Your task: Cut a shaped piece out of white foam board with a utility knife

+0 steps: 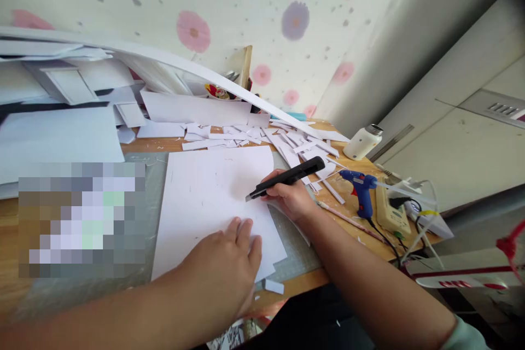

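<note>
From the head camera, the right hand (pixel 289 199) wraps its grip tight around a black craft knife (pixel 287 178). The blade end pokes out to the left of the grip and hovers at or just over a big white sheet (pixel 205 197); I cannot tell if it touches. The knife is tilted, likely so the tip can meet the paper.

The left hand (pixel 225 262) lies flat with its fingers spread on the near part of the sheet, below the knife grip. It seems to press the sheet down so it will not slide. Under the sheet is a grey-green cutting mat (pixel 295 251) on the wooden tabletop (pixel 348 229).

Right of the knife grip sits a blue glue gun (pixel 361 188), and further off a small white bottle (pixel 363 142). Behind the grip lie many white paper scraps (pixel 254 134).
</note>
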A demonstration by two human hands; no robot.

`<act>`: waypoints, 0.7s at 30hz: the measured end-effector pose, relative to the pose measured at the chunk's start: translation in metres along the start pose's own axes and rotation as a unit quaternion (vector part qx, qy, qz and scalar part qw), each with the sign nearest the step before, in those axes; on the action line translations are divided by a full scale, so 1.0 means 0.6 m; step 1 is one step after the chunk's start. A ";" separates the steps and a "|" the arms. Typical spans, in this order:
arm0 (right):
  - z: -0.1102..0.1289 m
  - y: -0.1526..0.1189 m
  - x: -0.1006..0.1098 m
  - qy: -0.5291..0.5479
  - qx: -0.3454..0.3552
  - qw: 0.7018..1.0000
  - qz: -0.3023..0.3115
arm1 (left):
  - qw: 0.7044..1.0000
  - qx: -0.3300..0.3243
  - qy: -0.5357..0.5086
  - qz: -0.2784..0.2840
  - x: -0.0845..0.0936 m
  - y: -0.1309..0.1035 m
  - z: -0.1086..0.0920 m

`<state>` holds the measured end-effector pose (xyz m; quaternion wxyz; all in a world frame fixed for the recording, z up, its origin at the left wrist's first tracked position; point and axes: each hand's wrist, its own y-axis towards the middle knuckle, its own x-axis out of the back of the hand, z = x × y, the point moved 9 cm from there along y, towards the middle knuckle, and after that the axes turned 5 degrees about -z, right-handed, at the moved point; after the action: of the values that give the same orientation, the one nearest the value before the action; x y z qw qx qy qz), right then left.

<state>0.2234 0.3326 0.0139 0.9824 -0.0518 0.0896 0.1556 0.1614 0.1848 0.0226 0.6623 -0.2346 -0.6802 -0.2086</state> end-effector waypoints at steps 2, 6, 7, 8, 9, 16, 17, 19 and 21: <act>-0.005 -0.001 0.000 0.002 -0.002 1.000 0.009 | 1.000 -0.009 0.001 0.007 -0.006 0.002 -0.002; -0.007 0.000 -0.005 0.005 -0.013 0.999 0.034 | 1.000 -0.022 -0.005 0.010 -0.012 0.004 0.003; -0.008 0.000 -0.006 0.001 -0.015 0.999 0.037 | 1.000 -0.027 -0.006 0.004 -0.013 0.003 0.004; -0.008 0.001 -0.006 -0.003 -0.017 0.999 0.039 | 0.999 -0.031 -0.007 -0.005 -0.013 0.001 0.005; -0.009 0.002 -0.005 -0.007 -0.018 0.999 0.040 | 0.999 -0.034 -0.003 -0.017 -0.014 -0.001 0.005; -0.017 0.003 -0.003 -0.009 -0.020 0.998 0.053 | 0.998 -0.046 0.029 -0.023 -0.023 -0.016 0.002; -0.016 0.003 -0.002 -0.014 -0.017 0.998 0.054 | 0.998 -0.046 0.033 -0.026 -0.022 -0.016 0.002; -0.015 0.003 -0.001 -0.022 -0.011 0.998 0.054 | 0.997 -0.049 0.041 -0.038 -0.019 -0.016 0.002; -0.014 0.002 -0.001 -0.028 -0.004 0.998 0.057 | 0.996 -0.058 0.043 -0.054 -0.016 -0.017 0.001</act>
<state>0.2214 0.3326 0.0057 0.9739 -0.0460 0.0644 0.2129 0.1553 0.1767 0.0133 0.6641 -0.2263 -0.6492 -0.2938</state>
